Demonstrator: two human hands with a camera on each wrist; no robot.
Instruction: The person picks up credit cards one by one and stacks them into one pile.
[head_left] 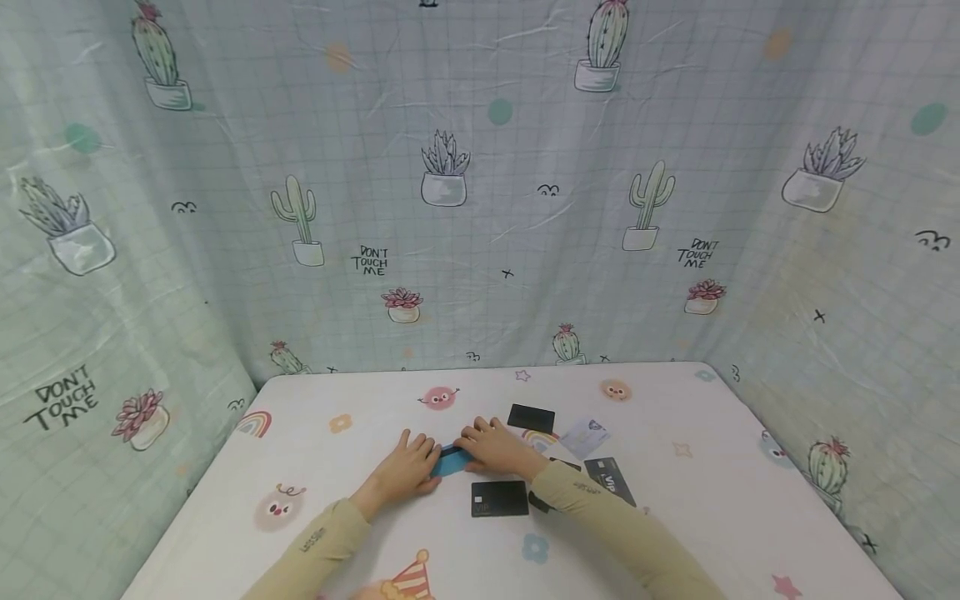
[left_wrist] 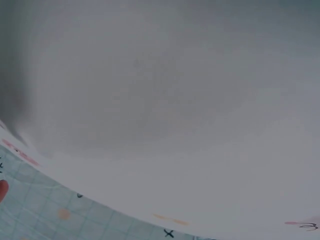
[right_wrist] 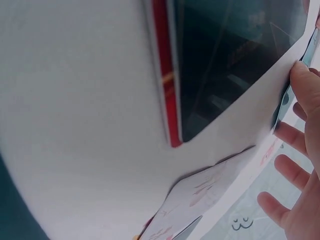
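In the head view a blue bank card (head_left: pixel 450 462) with a dark stripe lies between the two hands, low over the white table. My left hand (head_left: pixel 405 468) pinches its left end between thumb and fingers. At its right end, my right hand (head_left: pixel 495 448) grips the card's edge. The right wrist view has the right hand (right_wrist: pixel 302 135) at the edge of the frame, thumb and index finger on the card's thin edge, other fingers spread. Only one fingertip (left_wrist: pixel 3 190) shows in the left wrist view. Just below the right hand lies a black VIP card (head_left: pixel 499 498).
Beyond the right hand lies another black card (head_left: pixel 532 418), with a pale blue card (head_left: pixel 585 437) beside it. A dark VIP card (head_left: pixel 611 481) sits farther right. The right forearm partly covers another black card (head_left: pixel 538 502). Patterned cloth (head_left: pixel 480 250) hangs behind the table (head_left: pixel 300 433).
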